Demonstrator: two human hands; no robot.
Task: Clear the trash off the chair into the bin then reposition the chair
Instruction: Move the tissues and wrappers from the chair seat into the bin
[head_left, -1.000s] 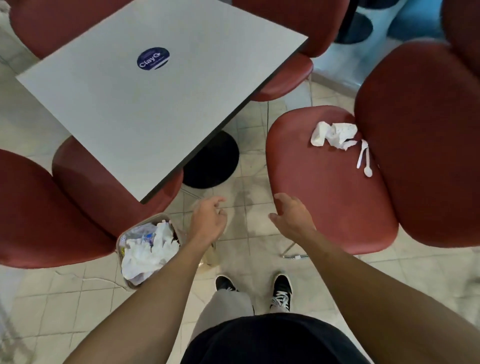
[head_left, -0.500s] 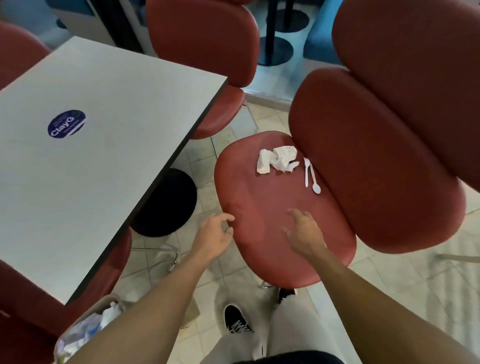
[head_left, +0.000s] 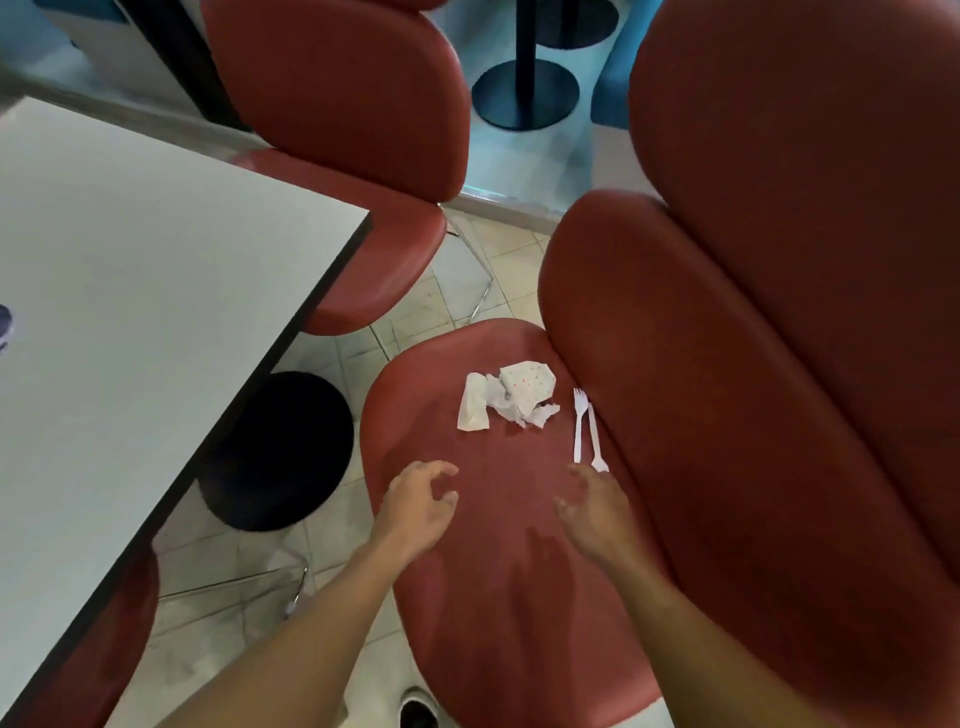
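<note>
My left hand (head_left: 418, 512) and right hand (head_left: 597, 512) hover empty, fingers loosely spread, over the near chair seat (head_left: 498, 597). Crumpled napkins (head_left: 506, 397) and plastic cutlery (head_left: 586, 431) lie farther in, the cutlery beside the backrest (head_left: 727, 415). Best gather the napkins leftward, where there is open room; the table edge (head_left: 322, 317) lies left.

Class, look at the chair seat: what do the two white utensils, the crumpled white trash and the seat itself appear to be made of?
Utensils: likely plastic, thin, uniformly white.
Crumpled trash: paper napkin or wrapper, creased, matte, faintly dotted.
Chair seat: probably vinyl or leatherette, smooth red with soft sheen.
</note>
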